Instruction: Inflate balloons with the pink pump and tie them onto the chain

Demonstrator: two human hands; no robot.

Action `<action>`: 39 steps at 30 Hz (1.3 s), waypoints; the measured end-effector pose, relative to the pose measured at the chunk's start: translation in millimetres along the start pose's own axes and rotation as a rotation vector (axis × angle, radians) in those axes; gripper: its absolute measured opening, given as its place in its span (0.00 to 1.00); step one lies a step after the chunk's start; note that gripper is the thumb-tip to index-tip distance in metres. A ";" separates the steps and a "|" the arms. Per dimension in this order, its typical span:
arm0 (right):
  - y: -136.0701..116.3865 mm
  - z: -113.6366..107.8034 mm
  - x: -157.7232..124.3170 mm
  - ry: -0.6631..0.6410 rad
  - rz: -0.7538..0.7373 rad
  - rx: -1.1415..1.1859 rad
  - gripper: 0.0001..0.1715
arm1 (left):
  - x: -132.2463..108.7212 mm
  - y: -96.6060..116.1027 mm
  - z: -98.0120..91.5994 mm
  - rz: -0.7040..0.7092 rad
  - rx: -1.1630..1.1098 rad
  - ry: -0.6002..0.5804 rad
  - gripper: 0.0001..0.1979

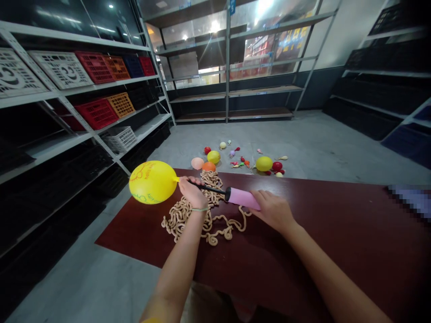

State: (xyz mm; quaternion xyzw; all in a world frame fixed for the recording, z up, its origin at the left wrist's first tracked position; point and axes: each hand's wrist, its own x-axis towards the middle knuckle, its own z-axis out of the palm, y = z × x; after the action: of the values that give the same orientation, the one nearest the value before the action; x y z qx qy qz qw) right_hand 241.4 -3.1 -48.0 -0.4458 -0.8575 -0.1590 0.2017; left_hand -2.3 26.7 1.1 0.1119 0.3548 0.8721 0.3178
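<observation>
My left hand [192, 192] is closed around the neck of a yellow balloon [152, 182], pinching it onto the black nozzle of a hand pump. The balloon is inflated, carries printed markings and hangs out past the table's left edge. My right hand [273, 209] grips the pink pump barrel [243, 198], which lies nearly level above the table. Under both hands a tangled beige rope [188, 219] is heaped on the dark red table [303, 251].
On the grey floor beyond the table lie several balloons, some inflated like a yellow one [264, 163] and an orange one [208, 166], others limp. Metal shelving with coloured crates [97, 113] lines the left. More shelves stand at the back and right.
</observation>
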 end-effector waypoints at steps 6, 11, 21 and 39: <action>-36.4 -1.5 3.8 -0.048 0.112 0.092 0.23 | -30.4 -21.6 4.8 -0.146 0.055 -0.141 0.09; -12.7 6.0 -0.1 -0.025 0.036 0.125 0.25 | -21.8 -19.5 2.5 -0.094 0.024 -0.149 0.09; 19.7 13.8 -6.9 -0.001 0.017 0.039 0.24 | 7.6 15.2 1.4 0.044 -0.032 -0.032 0.06; 14.5 2.5 -5.7 -0.017 0.081 -0.022 0.23 | 0.6 8.9 1.1 0.038 -0.007 -0.127 0.10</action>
State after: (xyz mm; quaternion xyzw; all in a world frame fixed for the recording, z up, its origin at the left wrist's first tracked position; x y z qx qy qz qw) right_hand 255.9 2.0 -51.5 -0.4836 -0.8387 -0.1562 0.1956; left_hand -6.5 22.8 8.0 0.1725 0.3288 0.8702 0.3237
